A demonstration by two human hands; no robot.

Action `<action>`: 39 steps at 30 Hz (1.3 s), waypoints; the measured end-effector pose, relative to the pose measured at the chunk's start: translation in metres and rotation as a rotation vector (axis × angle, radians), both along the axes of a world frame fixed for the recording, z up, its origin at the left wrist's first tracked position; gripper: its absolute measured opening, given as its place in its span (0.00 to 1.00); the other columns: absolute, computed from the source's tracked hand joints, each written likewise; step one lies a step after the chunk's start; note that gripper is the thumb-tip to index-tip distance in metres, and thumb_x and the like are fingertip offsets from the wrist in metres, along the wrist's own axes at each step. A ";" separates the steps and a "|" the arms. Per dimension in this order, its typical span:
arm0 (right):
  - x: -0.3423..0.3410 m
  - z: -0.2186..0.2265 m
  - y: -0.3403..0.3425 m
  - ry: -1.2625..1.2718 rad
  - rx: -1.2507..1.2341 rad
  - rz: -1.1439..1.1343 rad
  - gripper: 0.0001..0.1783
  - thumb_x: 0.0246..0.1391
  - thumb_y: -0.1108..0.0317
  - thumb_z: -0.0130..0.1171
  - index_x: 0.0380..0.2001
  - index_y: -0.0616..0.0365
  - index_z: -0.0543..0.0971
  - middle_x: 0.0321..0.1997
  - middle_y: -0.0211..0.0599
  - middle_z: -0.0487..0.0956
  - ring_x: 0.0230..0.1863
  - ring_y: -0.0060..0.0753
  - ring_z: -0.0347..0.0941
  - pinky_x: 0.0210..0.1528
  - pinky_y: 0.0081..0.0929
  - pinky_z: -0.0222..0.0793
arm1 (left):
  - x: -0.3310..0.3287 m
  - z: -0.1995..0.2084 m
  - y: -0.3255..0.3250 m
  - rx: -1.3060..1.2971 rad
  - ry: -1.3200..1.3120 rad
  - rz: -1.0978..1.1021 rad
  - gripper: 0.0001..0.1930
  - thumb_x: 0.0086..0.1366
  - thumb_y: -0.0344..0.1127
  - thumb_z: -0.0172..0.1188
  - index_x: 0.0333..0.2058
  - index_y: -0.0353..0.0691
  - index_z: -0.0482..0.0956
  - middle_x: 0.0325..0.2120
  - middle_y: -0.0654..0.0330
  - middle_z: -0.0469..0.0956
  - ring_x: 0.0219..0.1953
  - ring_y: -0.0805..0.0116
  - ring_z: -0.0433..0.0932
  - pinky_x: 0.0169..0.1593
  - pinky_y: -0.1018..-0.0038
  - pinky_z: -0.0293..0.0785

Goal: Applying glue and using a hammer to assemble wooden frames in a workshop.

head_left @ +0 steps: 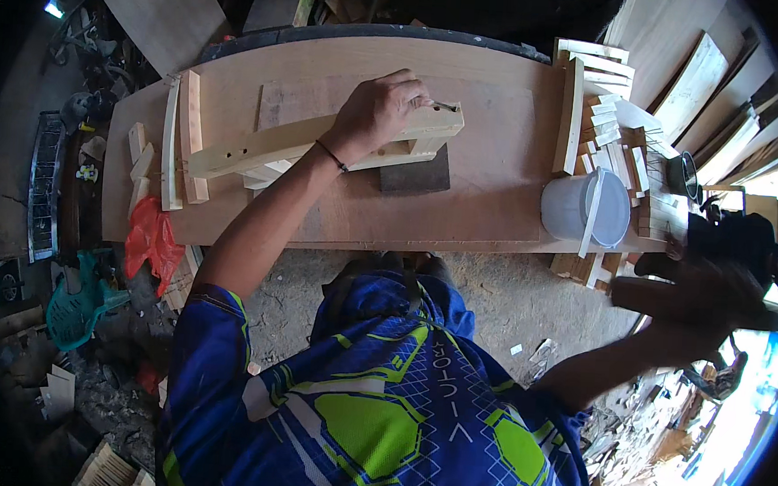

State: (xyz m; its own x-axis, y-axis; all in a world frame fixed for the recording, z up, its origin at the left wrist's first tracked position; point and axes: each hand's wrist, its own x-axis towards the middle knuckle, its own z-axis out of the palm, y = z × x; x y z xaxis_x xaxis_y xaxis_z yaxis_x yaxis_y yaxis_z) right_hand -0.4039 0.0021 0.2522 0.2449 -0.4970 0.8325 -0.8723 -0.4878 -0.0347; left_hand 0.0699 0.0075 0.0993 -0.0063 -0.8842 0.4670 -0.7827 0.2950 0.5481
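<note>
A pale wooden frame [275,142] of joined bars lies on the workbench, with dark holes near both ends. At its right end my left hand [381,111] is closed, resting over the upper bar. A thin nail-like pin [442,106] shows at its fingertips, beside a hole. Under that end of the frame sits a dark flat block [416,172]. Out to the right, my right hand [715,303] is raised off the bench and smeared by motion. It holds a dark block-shaped tool [642,297], whose exact kind is too blurred to tell.
A white bucket [578,210] with a wood strip across it stands on the bench's right end, beside stacked wood pieces [605,131]. Loose bars [188,137] and a red plastic bag [152,237] are at the left end. A green plastic basket [81,304] lies lower left.
</note>
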 end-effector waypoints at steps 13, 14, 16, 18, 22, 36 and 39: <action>0.178 -0.134 0.037 -0.141 1.194 0.279 0.08 0.62 0.69 0.56 0.34 0.63 0.73 0.18 0.52 0.72 0.20 0.38 0.73 0.23 0.41 0.66 | 0.003 0.006 0.007 -0.079 -0.058 -0.036 0.05 0.65 0.32 0.61 0.35 0.36 0.80 0.31 0.55 0.79 0.34 0.52 0.81 0.38 0.63 0.77; 0.180 -0.132 0.038 -0.265 1.148 0.322 0.10 0.63 0.66 0.58 0.37 0.63 0.74 0.16 0.46 0.72 0.17 0.34 0.70 0.20 0.37 0.64 | 0.002 0.006 0.006 -0.082 -0.065 -0.042 0.05 0.65 0.32 0.61 0.35 0.36 0.80 0.31 0.55 0.79 0.34 0.52 0.81 0.38 0.63 0.77; 0.192 -0.128 0.035 -0.395 1.099 0.374 0.12 0.63 0.63 0.60 0.39 0.63 0.75 0.14 0.40 0.72 0.13 0.29 0.67 0.17 0.33 0.62 | 0.002 0.000 0.006 -0.015 0.166 0.015 0.05 0.66 0.31 0.61 0.36 0.37 0.81 0.32 0.55 0.79 0.35 0.54 0.81 0.39 0.65 0.77; 0.219 -0.123 0.016 -0.954 1.288 0.455 0.16 0.63 0.60 0.63 0.42 0.62 0.76 0.18 0.31 0.74 0.16 0.19 0.67 0.18 0.24 0.62 | -0.005 0.005 0.006 0.041 0.213 -0.022 0.03 0.66 0.30 0.61 0.36 0.39 0.81 0.33 0.57 0.80 0.36 0.57 0.82 0.38 0.67 0.77; 0.272 -0.125 -0.020 -1.024 1.290 0.513 0.17 0.61 0.59 0.66 0.44 0.61 0.76 0.20 0.25 0.74 0.18 0.15 0.68 0.19 0.18 0.62 | -0.019 0.010 0.014 0.039 0.163 -0.181 0.04 0.63 0.31 0.65 0.37 0.42 0.82 0.36 0.62 0.80 0.38 0.62 0.83 0.40 0.70 0.79; 0.176 -0.338 -0.114 -1.303 1.805 0.340 0.08 0.57 0.67 0.57 0.37 0.58 0.73 0.21 0.26 0.69 0.18 0.20 0.68 0.21 0.26 0.69 | 0.003 0.016 0.010 0.337 -0.136 0.102 0.25 0.69 0.52 0.58 0.54 0.39 0.76 0.48 0.48 0.81 0.50 0.48 0.80 0.49 0.60 0.78; 0.176 -0.382 -0.123 -1.226 1.772 0.368 0.13 0.58 0.59 0.60 0.38 0.58 0.76 0.26 0.32 0.75 0.24 0.28 0.75 0.27 0.31 0.73 | 0.015 0.014 0.008 0.382 -0.038 0.022 0.27 0.68 0.51 0.60 0.58 0.37 0.72 0.48 0.49 0.82 0.51 0.50 0.81 0.53 0.62 0.76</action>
